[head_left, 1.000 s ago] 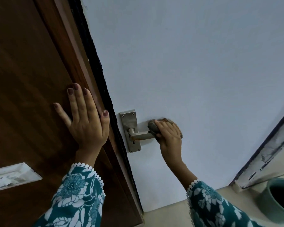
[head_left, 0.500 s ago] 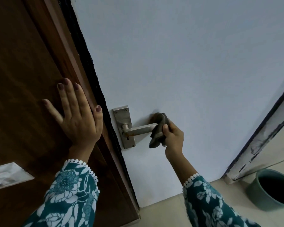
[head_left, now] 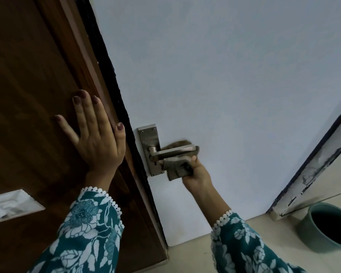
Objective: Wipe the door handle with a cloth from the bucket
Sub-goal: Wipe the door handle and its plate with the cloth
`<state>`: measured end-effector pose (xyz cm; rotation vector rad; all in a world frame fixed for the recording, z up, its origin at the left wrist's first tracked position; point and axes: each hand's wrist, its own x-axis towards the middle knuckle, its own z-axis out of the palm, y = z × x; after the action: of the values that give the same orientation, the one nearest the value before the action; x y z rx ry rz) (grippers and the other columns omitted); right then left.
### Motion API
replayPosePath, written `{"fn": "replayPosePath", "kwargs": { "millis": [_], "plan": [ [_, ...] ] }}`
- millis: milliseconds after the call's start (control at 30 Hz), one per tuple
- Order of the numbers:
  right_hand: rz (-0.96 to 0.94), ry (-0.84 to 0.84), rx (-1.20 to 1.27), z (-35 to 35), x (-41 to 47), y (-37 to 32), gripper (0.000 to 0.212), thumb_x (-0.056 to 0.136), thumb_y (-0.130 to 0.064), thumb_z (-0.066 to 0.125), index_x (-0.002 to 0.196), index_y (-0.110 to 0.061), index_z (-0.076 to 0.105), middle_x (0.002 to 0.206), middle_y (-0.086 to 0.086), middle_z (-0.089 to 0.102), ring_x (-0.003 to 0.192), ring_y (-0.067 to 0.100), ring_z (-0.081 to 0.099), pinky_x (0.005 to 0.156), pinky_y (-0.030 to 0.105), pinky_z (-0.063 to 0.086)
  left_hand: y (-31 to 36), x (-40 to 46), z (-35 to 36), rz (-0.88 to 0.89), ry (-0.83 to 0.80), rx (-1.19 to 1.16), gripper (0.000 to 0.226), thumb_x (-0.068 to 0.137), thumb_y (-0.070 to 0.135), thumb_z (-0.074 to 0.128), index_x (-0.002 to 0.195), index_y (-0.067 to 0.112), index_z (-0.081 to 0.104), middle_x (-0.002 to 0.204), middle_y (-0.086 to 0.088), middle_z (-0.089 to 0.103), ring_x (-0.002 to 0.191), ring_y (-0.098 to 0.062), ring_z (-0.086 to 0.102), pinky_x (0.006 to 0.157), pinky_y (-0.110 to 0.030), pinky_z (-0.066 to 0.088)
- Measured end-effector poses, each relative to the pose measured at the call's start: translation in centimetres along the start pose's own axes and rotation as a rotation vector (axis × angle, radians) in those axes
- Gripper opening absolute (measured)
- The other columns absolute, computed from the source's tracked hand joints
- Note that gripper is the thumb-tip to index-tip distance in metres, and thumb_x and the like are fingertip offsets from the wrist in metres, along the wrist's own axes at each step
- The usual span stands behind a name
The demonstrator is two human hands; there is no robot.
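A metal lever door handle (head_left: pixel 175 151) on a steel backplate (head_left: pixel 148 138) is fixed to the pale blue-white door. My right hand (head_left: pixel 197 174) grips a grey-brown cloth (head_left: pixel 176 167) and presses it up against the underside of the lever; part of the cloth shows behind the lever. My left hand (head_left: pixel 96 134) lies flat with fingers spread on the brown wooden panel (head_left: pixel 28 95) to the left of the door edge. A green bucket (head_left: pixel 331 225) stands on the floor at the lower right.
A dark strip runs down the door's edge between wood and painted face. A worn, peeling door frame (head_left: pixel 313 164) slants at the right, above the bucket. A white recessed plate (head_left: pixel 10 205) sits in the wood at lower left. Beige floor below.
My right hand has moved with the cloth from the lever's outer end down to beneath it, sliding towards the backplate. My left hand stays flat on the wood.
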<state>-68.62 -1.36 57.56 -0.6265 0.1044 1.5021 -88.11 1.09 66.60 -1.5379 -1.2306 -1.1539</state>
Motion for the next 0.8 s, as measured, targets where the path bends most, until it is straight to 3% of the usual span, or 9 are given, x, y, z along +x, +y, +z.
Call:
{"fn": "replayPosePath", "kwargs": {
  "millis": [33,133,267,367,433,500,600,800],
  "plan": [
    [-0.045,0.003,-0.006,-0.3,0.2,-0.7,0.026,0.101,-0.008,0.038,0.093,-0.008,0.063,0.093,0.012,0.064,0.082,0.022,0.061,0.066,0.029,0.059,0.0,0.0,0.0,-0.002,-0.002,0.001,0.06,0.098,0.031,0.027,0.149,0.002,0.013,0.148,-0.029,0.033,0.141,-0.035,0.021,0.107,-0.066,0.01],
    [-0.09,-0.006,-0.056,-0.8,0.6,-1.1,0.024,0.101,-0.01,0.037,0.105,-0.009,0.061,0.101,0.011,0.064,0.089,0.022,0.062,0.082,0.032,0.054,0.0,-0.1,0.2,-0.005,-0.002,0.024,0.059,0.099,0.033,0.026,0.147,0.0,0.017,0.147,-0.029,0.034,0.141,-0.035,0.022,0.108,-0.064,0.009],
    [0.087,-0.044,-0.032,0.0,0.3,2.2,0.027,0.102,-0.009,0.035,0.101,-0.008,0.062,0.104,0.013,0.063,0.092,0.024,0.061,0.068,0.029,0.059,-0.2,-0.1,0.3,0.007,-0.002,0.043,0.059,0.099,0.033,0.026,0.146,-0.002,0.018,0.146,-0.029,0.035,0.141,-0.036,0.022,0.111,-0.06,0.006],
    [0.154,-0.088,-0.06,0.2,0.0,3.6,0.029,0.102,-0.01,0.034,0.122,-0.006,0.055,0.122,0.016,0.057,0.111,0.027,0.054,0.089,0.033,0.05,-0.1,-0.1,0.2,0.01,0.0,0.044,0.059,0.098,0.033,0.026,0.145,-0.003,0.02,0.145,-0.03,0.036,0.14,-0.037,0.023,0.109,-0.062,0.008],
    [0.129,-0.107,-0.099,0.0,-0.2,2.9,0.027,0.101,-0.01,0.035,0.117,-0.005,0.057,0.117,0.016,0.059,0.107,0.027,0.056,0.094,0.035,0.046,-0.3,0.0,0.2,0.014,-0.005,0.053,0.059,0.098,0.033,0.026,0.145,-0.003,0.02,0.146,-0.03,0.036,0.14,-0.037,0.023,0.108,-0.064,0.009],
    [0.07,-0.1,-0.1,-0.6,0.0,1.3,0.024,0.101,-0.009,0.037,0.104,-0.008,0.061,0.105,0.013,0.062,0.095,0.024,0.06,0.089,0.032,0.049,-0.3,-0.1,0.2,0.02,-0.005,0.053,0.06,0.098,0.033,0.026,0.145,-0.003,0.02,0.146,-0.03,0.036,0.14,-0.037,0.023,0.108,-0.064,0.009],
    [0.04,-0.063,-0.064,-1.0,0.3,-0.2,0.025,0.101,-0.009,0.037,0.101,-0.01,0.062,0.1,0.012,0.064,0.089,0.022,0.062,0.081,0.03,0.055,-0.3,-0.2,0.4,0.015,0.004,0.066,0.06,0.098,0.034,0.025,0.145,-0.003,0.02,0.146,-0.029,0.035,0.141,-0.036,0.021,0.11,-0.061,0.007],
    [0.206,-0.038,0.03,0.9,-0.9,2.8,0.024,0.101,-0.007,0.037,0.097,-0.007,0.061,0.099,0.015,0.062,0.085,0.025,0.061,0.055,0.03,0.059,-0.4,-0.4,0.8,0.026,0.008,0.079,0.063,0.099,0.037,0.024,0.149,0.003,0.01,0.148,-0.027,0.034,0.142,-0.034,0.019,0.11,-0.063,0.008]
  ]
}}
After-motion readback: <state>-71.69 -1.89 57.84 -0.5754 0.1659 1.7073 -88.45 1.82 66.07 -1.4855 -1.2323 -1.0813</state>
